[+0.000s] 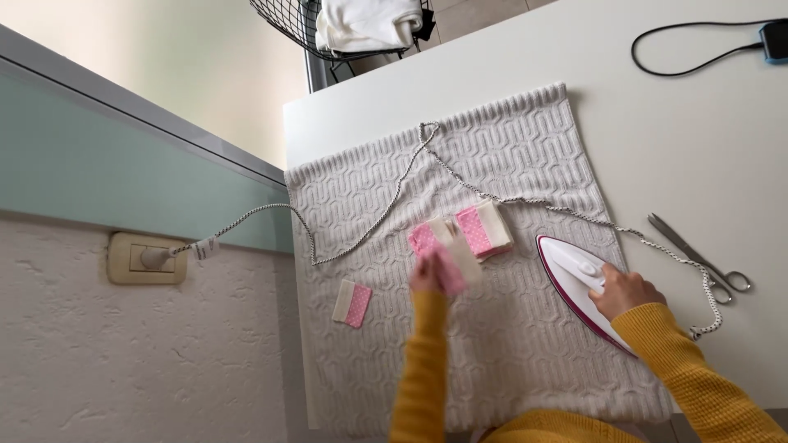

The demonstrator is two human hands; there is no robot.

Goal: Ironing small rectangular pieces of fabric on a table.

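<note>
My left hand point(427, 272) is blurred and grips a pink dotted and cream fabric piece point(447, 261) on the grey knitted towel point(460, 164). Just beyond it lies a small stack of similar pink and cream patches point(484, 230). One more patch point(353, 303) lies alone to the left on the towel. My right hand point(625, 291) holds the handle of a white iron with a magenta edge point(574, 279), resting on the towel's right side. Both arms wear mustard yellow sleeves.
The iron's braided cord point(394, 197) loops over the towel to a wall socket point(148, 258) at left. Scissors point(698, 254) lie on the white table point(698, 148) right of the towel. A black cable point(689, 61) and a wire basket holding white cloth point(361, 25) are at the back.
</note>
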